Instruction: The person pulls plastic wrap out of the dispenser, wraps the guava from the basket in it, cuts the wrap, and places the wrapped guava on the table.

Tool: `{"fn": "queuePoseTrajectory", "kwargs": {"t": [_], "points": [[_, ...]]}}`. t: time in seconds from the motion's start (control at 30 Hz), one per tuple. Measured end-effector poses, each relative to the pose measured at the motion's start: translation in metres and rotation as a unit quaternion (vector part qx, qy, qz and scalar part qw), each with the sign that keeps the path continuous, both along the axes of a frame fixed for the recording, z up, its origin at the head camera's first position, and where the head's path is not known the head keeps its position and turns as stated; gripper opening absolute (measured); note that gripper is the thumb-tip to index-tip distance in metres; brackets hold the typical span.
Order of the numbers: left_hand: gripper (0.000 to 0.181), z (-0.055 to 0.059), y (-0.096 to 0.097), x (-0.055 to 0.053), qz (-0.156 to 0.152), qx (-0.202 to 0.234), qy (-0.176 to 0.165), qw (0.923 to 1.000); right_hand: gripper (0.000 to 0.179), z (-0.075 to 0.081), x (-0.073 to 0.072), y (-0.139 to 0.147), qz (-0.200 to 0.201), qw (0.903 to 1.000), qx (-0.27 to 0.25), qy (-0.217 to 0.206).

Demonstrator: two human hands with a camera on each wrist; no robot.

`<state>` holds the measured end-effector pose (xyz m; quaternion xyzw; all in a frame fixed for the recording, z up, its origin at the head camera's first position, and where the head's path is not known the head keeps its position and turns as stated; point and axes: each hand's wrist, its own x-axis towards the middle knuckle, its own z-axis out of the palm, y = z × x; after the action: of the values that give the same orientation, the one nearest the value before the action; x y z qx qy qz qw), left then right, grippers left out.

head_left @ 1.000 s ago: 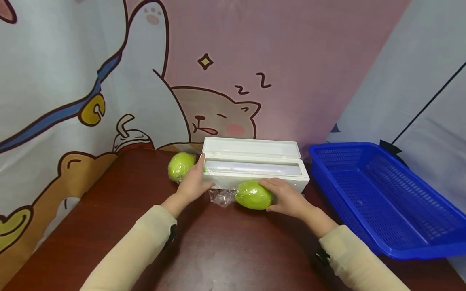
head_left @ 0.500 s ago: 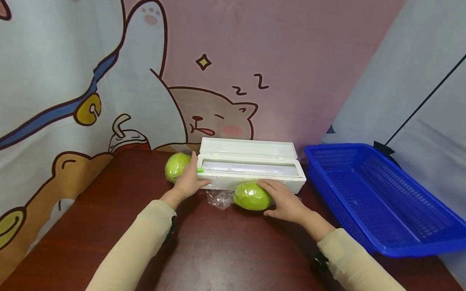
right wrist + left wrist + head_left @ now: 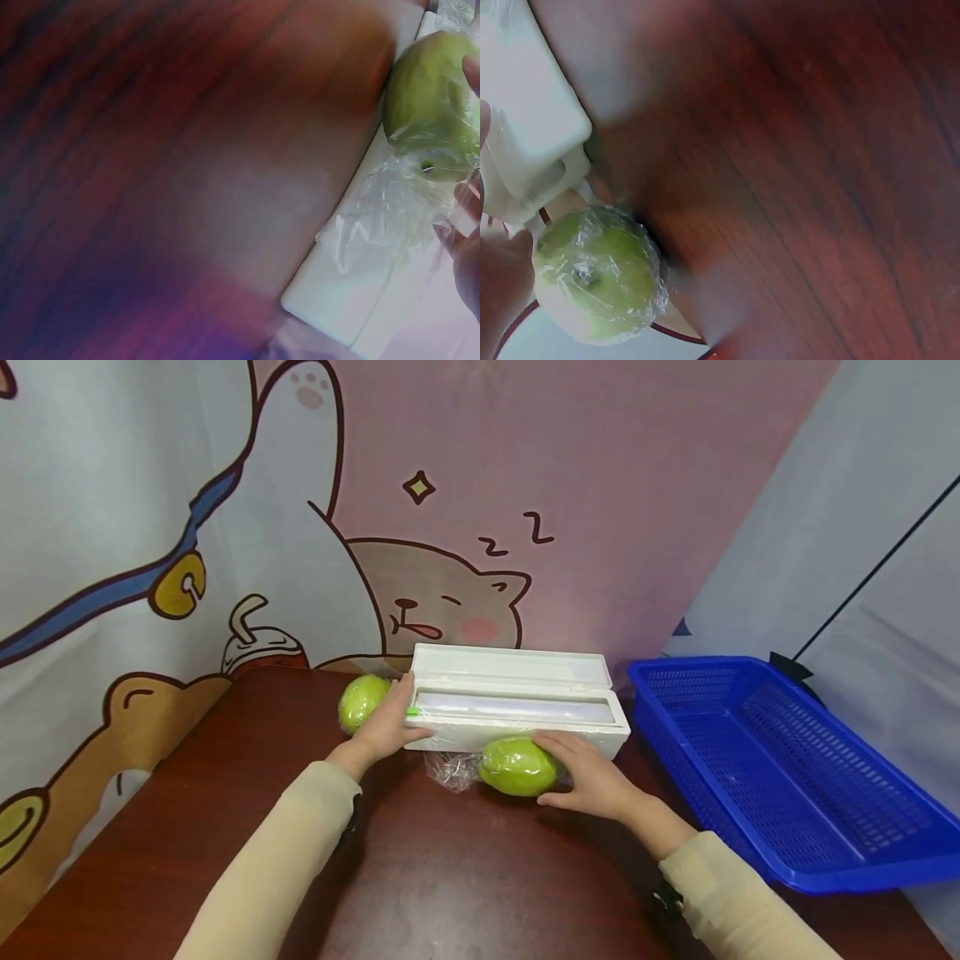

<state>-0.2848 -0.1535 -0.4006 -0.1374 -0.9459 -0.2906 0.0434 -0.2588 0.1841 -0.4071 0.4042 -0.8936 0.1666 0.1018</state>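
A white cling film dispenser [image 3: 517,737] stands on the table with its lid [image 3: 510,667] raised, a film roll [image 3: 513,707] inside. My left hand [image 3: 384,727] holds its left end, thumb along the front face, fingers up the side. A green slider [image 3: 412,712] shows beside that hand. In front of the dispenser lies a green fruit [image 3: 517,767] under clear film, and my right hand [image 3: 588,774] grips its right end. Crumpled film [image 3: 375,210] spreads from this fruit over the dispenser's front. Another film-wrapped green fruit [image 3: 604,277] sits left of the dispenser, behind my left hand.
A blue plastic basket [image 3: 780,856] stands at the right, close to the dispenser's end. The dark red-brown table [image 3: 450,877] reaches back to a cartoon-printed curtain [image 3: 615,485].
The head view has shifted slightly. My left fingers have moved a little at the dispenser's end, while my right hand stays on the front fruit, which has barely moved.
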Motion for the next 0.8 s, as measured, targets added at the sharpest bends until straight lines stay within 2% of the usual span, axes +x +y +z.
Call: {"fn": "queuePoseTrajectory", "kwargs": {"t": [0.1, 0.3, 0.37, 0.43, 0.5, 0.63, 0.73, 0.8], "points": [[0.085, 0.000, -0.003, 0.001, -0.016, -0.028, 0.002, 0.9995, 0.083, 0.003, 0.002, -0.001, -0.001, 1.0000, 0.004, -0.003], [0.073, -0.001, -0.005, 0.000, -0.019, -0.070, 0.014, 0.9973, 0.075, 0.012, 0.002, -0.011, -0.007, 0.9998, -0.020, 0.000], [0.073, 0.000, -0.007, 0.001, -0.015, -0.077, 0.015, 0.9968, 0.071, 0.019, -0.001, -0.025, -0.009, 0.9990, -0.042, -0.016], [0.072, 0.001, -0.008, 0.002, -0.011, -0.079, 0.017, 0.9967, 0.066, 0.026, -0.005, -0.042, -0.012, 0.9962, -0.071, -0.050], [0.073, 0.001, -0.009, 0.003, -0.010, -0.072, 0.014, 0.9972, 0.061, 0.033, -0.009, -0.061, -0.013, 0.9900, -0.106, -0.092], [0.074, -0.003, -0.006, 0.002, -0.010, -0.034, 0.019, 0.9992, 0.052, 0.040, -0.021, -0.095, -0.023, 0.9684, -0.175, -0.177], [0.073, -0.006, -0.003, 0.002, -0.009, 0.006, 0.034, 0.9994, 0.046, 0.042, -0.032, -0.115, -0.038, 0.9560, -0.199, -0.212], [0.071, -0.005, -0.001, 0.003, -0.009, 0.032, 0.040, 0.9986, 0.043, 0.042, -0.037, -0.125, -0.047, 0.9519, -0.204, -0.224]]}}
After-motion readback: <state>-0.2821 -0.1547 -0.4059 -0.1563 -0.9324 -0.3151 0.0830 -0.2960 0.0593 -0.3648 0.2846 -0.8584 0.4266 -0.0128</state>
